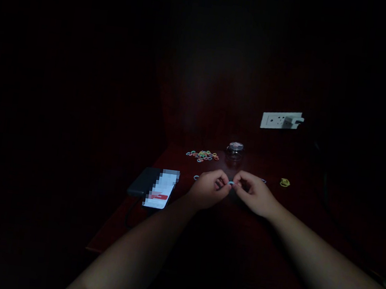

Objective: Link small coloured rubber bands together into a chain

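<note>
My left hand (210, 189) and my right hand (253, 193) meet over the dark red table, fingertips pinched close together. Between them they hold a small light blue elastic band (231, 183), one side in each hand. A pale band (196, 177) lies just left of my left hand, partly hidden by it. Behind my right hand a bluish band (263, 181) shows in part. Farther back is a loose pile of coloured bands (204, 155). Yellow bands (285, 182) lie together to the right of my right hand.
A clear lidded jar (235, 152) stands behind my hands. At the left, a lit phone (160, 194) lies against a dark flat box-like object (142, 181), with a cable below. A wall socket (280, 120) with a white plug is at the back right. The surroundings are very dark.
</note>
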Tool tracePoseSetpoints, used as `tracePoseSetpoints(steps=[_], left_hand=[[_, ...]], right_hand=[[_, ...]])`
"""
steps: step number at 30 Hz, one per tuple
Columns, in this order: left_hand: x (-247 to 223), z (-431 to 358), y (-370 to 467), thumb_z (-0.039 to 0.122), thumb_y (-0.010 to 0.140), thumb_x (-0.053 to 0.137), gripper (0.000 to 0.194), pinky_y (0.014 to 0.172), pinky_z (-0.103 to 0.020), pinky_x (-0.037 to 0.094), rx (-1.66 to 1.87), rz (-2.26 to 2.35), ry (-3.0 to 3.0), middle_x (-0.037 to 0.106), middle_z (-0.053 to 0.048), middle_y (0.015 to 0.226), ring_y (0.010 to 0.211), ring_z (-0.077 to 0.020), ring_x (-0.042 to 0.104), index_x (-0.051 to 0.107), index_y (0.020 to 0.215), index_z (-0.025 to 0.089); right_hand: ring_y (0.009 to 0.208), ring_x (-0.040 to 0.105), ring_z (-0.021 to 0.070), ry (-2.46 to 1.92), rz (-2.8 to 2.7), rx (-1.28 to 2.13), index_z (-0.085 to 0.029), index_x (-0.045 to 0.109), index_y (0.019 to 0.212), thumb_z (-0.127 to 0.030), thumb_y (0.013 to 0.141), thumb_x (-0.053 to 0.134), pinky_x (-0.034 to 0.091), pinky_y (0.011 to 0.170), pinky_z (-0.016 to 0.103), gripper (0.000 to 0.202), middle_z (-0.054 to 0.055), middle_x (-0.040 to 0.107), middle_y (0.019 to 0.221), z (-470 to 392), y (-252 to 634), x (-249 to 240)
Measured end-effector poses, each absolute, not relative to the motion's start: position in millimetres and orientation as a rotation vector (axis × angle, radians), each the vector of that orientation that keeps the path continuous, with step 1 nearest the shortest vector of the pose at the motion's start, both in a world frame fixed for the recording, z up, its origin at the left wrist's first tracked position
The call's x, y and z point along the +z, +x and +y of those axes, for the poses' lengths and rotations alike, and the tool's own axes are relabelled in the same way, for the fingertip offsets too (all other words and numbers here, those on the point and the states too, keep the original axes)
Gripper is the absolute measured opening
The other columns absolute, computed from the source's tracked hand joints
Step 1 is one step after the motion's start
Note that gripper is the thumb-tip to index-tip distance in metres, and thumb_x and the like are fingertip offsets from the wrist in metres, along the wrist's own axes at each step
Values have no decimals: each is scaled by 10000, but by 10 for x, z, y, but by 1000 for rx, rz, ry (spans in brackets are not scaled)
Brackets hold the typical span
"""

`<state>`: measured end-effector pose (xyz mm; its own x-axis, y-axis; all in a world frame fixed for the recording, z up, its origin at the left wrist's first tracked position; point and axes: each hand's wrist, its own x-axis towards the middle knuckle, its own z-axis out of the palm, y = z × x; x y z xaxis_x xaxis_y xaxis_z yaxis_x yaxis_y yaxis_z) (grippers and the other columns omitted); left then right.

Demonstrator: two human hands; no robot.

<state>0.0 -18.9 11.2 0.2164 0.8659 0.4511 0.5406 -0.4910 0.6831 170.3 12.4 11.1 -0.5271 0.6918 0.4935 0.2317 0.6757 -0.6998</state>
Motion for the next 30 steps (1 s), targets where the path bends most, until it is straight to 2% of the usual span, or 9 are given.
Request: tracePoseSetpoints(steps=[7,14,30], left_hand=[[123,-194,5,247,750,552,105,522,-167,395,1164,1295,2011,550,12,653,562,-65,485,541,758,143],[117,-184,13,271,758,564,132,548,-169,403,1212,1308,2011,574,0,699,599,-71,504,568,797,146],[131,-190,4,261,763,530,132,513,-178,377,1116,1280,1976,556,5,651,555,-72,481,551,752,131]], right_hand=[[556,401,102,-800,-2028,718,-165,492,702,-237,782,506,305,491,218,108,-18,451,613,177,1723,90],[555,390,95,-746,-2003,789,-162,494,692,-225,762,523,307,495,211,98,-24,444,592,156,1699,108],[532,388,93,-803,-1974,789,-170,478,678,-240,764,518,281,473,207,117,-31,447,585,185,1715,93]])
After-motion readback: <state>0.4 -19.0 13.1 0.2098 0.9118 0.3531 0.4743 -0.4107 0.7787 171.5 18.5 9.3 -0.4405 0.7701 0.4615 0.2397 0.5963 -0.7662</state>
